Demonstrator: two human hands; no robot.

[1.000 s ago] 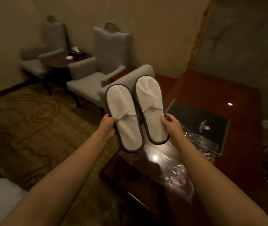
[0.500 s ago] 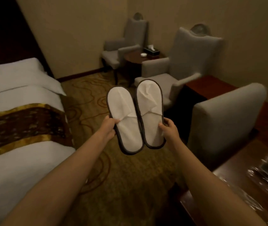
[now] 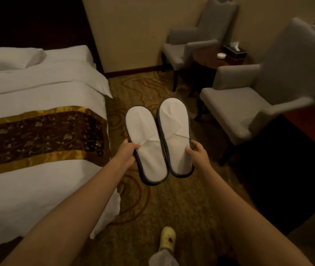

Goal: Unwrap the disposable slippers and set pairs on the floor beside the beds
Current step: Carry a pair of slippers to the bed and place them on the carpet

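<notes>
1. Since half a second ago the view has swung left: the bed (image 3: pixel 37 89) now fills more of the left side and the near armchair (image 3: pixel 248 104) has slid towards the right edge, while both slippers stay side by side in the same grips.
2. The left hand (image 3: pixel 128 152) grips the outer edge of the left slipper (image 3: pixel 147 148), thumb on the white top, fingers curled underneath.
3. The right hand (image 3: pixel 197 153) holds the outer edge of the right slipper (image 3: pixel 174 135) the same way.
4. Both slippers are white with dark trim. They are held in the air over the patterned carpet (image 3: pixel 152 217), inner edges touching, toes pointing away, just beside the bed.
5. A brown and gold runner (image 3: pixel 37 135) lies across the white bedding, and a pillow (image 3: pixel 9 58) sits at the head.
6. A small round table (image 3: pixel 208 60) stands between the near armchair and the far armchair (image 3: pixel 187 45), carrying a tissue box (image 3: pixel 234 51) and a small white dish (image 3: pixel 221 55).
7. A foot in a pale shoe (image 3: pixel 168 239) stands on the carpet at the bottom.
</notes>
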